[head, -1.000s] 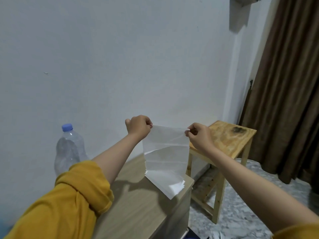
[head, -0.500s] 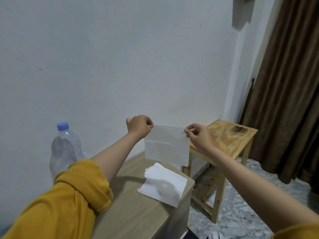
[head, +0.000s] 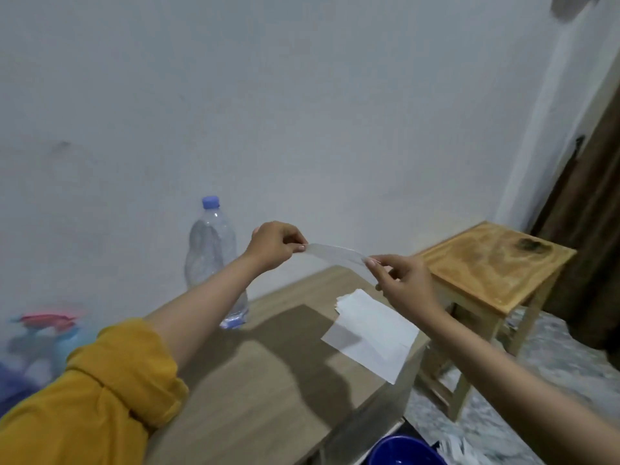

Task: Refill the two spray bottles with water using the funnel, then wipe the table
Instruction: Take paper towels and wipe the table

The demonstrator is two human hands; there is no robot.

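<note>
My left hand (head: 274, 244) and my right hand (head: 404, 281) each pinch a corner of one thin white tissue (head: 335, 254), stretched between them and seen almost edge-on above the wooden table (head: 255, 394). A small stack of white tissues (head: 370, 332) lies on the table's far right corner below the held sheet. A clear plastic water bottle (head: 214, 260) with a blue cap stands at the table's back edge by the wall. Blurred at the far left are spray bottles (head: 47, 337), pale blue with a pink-red top.
A light wooden stool (head: 496, 263) with a dark stain stands right of the table. A brown curtain (head: 597, 229) hangs at the far right. A blue bucket rim (head: 406, 451) shows on the floor below the table's front corner. The floor is mottled grey.
The held tissue has separated from the stack and tipped from hanging flat toward me to nearly edge-on. The view has swung left and down, bringing the spray bottles and blue bucket into sight.
</note>
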